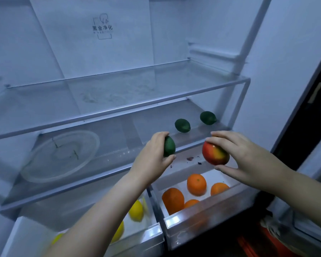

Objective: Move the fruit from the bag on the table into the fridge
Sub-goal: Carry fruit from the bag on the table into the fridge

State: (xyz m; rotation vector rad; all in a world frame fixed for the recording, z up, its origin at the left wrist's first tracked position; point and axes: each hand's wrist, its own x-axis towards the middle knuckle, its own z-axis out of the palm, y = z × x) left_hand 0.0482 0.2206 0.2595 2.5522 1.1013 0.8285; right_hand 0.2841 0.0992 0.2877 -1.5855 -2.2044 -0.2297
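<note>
**Two fruits held in front of the lower fridge shelf**

Nearest to the camera are two clear plastic drawers, side by side at the bottom of the fridge. The left drawer [146, 236] contains smooth yellow lemons [136, 210]. The right drawer [202, 217] contains four round oranges [196, 184] with a slightly matte skin.

Above the drawers, both bare forearms reach in. The left hand [152, 154] holds a dark green oval fruit [169, 146]. Its grip is a pinch: the fingers curl over the top end and the thumb presses the bottom end, so the fruit stands almost upright between them. The right hand [239, 154] holds a mango [215, 154], which is glossy, red and turning yellow on one side. Here the fingertips lie on the top and the thumb is under it, so the fruit sits at the left end of the grip. Both fruits are in the air, just in front of the edge of the lower glass shelf [109, 154].

On this shelf, to the right, two more dark green oval fruits [182, 125] lie apart from each other. On the left rests a round transparent plate [61, 156] with a crack across it.

Farther up is the upper glass shelf [119, 108], and behind it the white back panel [102, 26] with a printed mark.
</note>
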